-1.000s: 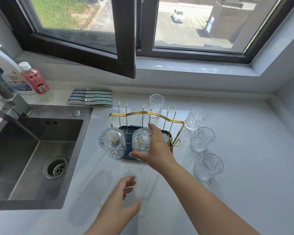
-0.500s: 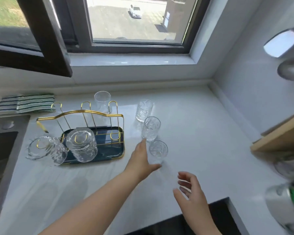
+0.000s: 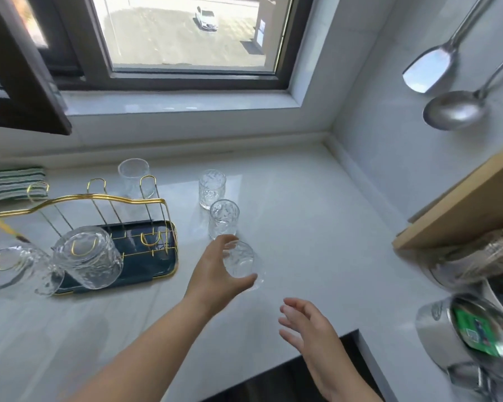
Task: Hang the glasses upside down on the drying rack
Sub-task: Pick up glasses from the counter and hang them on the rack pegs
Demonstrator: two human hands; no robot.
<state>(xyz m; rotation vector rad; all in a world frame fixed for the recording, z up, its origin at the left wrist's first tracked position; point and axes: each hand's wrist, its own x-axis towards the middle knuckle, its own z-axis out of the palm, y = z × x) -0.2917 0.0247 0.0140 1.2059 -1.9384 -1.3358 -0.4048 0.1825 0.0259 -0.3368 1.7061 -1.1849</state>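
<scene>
A gold wire drying rack (image 3: 105, 198) on a dark tray stands at the left of the white counter. Two clear textured glasses hang upside down on its front prongs, one at the middle (image 3: 87, 262) and one at the far left (image 3: 15, 268). Another glass (image 3: 132, 177) stands upright behind the rack. Two more stand upright to its right, a far one (image 3: 212, 188) and a nearer one (image 3: 223, 217). My left hand (image 3: 212, 274) is wrapped around the nearest glass (image 3: 243, 264), just right of the tray. My right hand (image 3: 305, 329) hovers lower right with its fingers spread, holding nothing.
A folded striped cloth (image 3: 12, 181) lies at the back left. A spatula (image 3: 427, 74) and a ladle (image 3: 453, 111) hang on the right wall. Below them are a wooden shelf (image 3: 462, 204) and steel bowls (image 3: 476, 343). An open window sash (image 3: 26, 82) overhangs the counter.
The view swung right, away from the sink. My left hand reached past the rack and closed around the nearest upright glass. My right hand left the hung glass and now hovers at the lower right.
</scene>
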